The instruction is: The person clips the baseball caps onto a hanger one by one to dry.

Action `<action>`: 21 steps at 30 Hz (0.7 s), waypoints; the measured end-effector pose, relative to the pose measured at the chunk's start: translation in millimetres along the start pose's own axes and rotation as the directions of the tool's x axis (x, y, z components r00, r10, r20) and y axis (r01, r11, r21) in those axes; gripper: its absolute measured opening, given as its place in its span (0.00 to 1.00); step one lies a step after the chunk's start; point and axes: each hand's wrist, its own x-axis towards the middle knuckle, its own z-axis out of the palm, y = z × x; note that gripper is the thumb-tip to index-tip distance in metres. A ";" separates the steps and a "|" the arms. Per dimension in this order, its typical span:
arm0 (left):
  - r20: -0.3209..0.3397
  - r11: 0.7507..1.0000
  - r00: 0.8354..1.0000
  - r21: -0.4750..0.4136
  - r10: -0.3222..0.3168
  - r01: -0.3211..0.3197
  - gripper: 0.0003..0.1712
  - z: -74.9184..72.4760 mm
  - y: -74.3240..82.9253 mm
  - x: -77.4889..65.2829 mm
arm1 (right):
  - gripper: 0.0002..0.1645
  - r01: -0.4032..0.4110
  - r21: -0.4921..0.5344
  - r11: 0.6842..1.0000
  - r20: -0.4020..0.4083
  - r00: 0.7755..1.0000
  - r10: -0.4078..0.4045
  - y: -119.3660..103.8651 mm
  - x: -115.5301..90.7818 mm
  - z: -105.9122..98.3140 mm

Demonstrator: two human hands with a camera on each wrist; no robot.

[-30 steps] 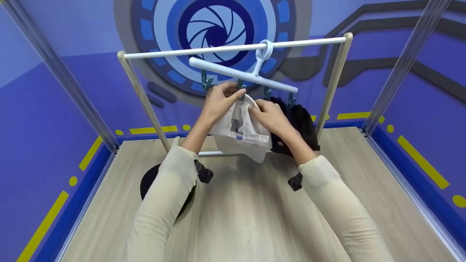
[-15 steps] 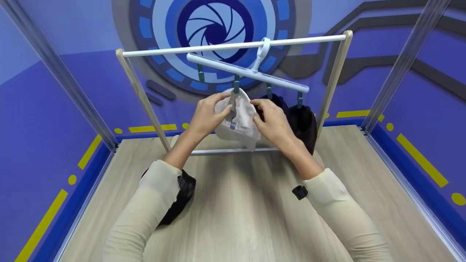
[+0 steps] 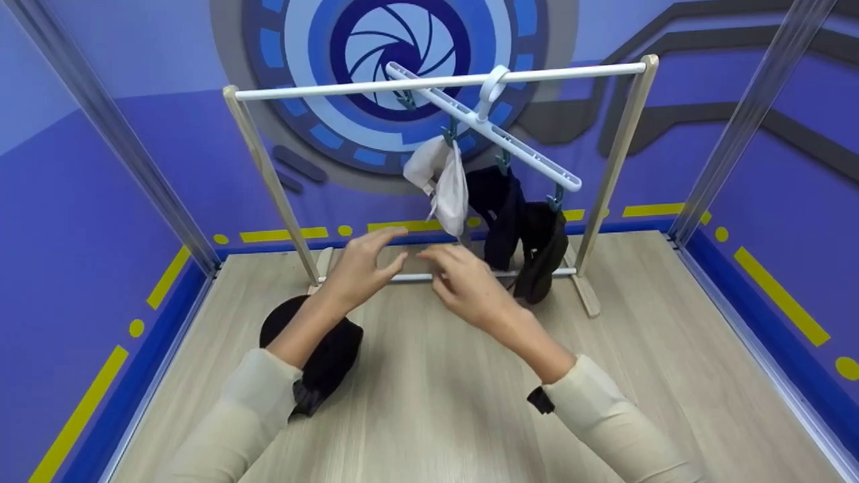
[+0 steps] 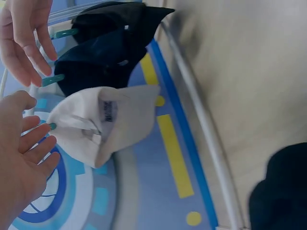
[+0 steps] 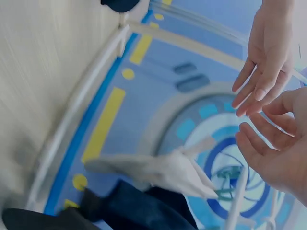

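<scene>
A white cap (image 3: pixel 451 194) hangs from a green clip (image 3: pixel 449 136) on a pale blue hanger (image 3: pixel 517 144), which tilts down to the right. Farther along the hanger, a navy cap (image 3: pixel 498 215) and a black cap (image 3: pixel 542 248) hang from clips; the clip at the raised left end holds nothing. My left hand (image 3: pixel 359 272) and my right hand (image 3: pixel 473 288) are in front of and below the white cap, apart from it. Both have loosely bent fingers with nothing between them. Beneath my left forearm, another black cap (image 3: pixel 335 355) lies on the table.
The hanger hooks over the white rail (image 3: pixel 302 92) of a small rack with wooden legs (image 3: pixel 614 181). A pale wood-grain table (image 3: pixel 429 402) lies below, enclosed by blue printed walls (image 3: pixel 772 201).
Both hands have let go of the white cap and drawn back down toward me. The hanger has swung round, its left end higher and farther back, and the caps have turned with it.
</scene>
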 end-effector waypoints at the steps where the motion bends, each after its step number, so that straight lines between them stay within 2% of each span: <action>1: 0.006 1.000 1.000 0.005 -0.002 0.002 0.22 0.9 -1.3 -6.1 | 0.19 0.000 0.003 1.000 0.016 1.000 0.000 -1.2 -2.7 4.5; 6: 0.042 0.998 0.998 0.028 -0.056 0.055 0.22 4.6 -7.8 -35.9 | 0.19 -0.004 -0.001 1.000 0.092 0.996 0.004 -4.1 -13.2 26.2; 10: 0.055 0.994 0.994 0.061 -0.090 0.087 0.22 5.7 -12.5 -55.4 | 0.19 -0.009 0.001 1.000 0.114 0.993 0.009 -4.7 -20.6 38.3; 17: 0.024 0.995 0.999 0.099 -0.028 0.025 0.22 7.2 -18.2 -77.3 | 0.19 -0.027 0.024 0.999 0.131 0.991 0.024 -4.5 -30.3 49.7; 21: 0.029 0.991 0.999 0.133 -0.016 0.012 0.23 8.6 -18.6 -86.3 | 0.19 -0.053 0.037 0.998 0.151 0.987 0.047 -4.6 -33.9 53.4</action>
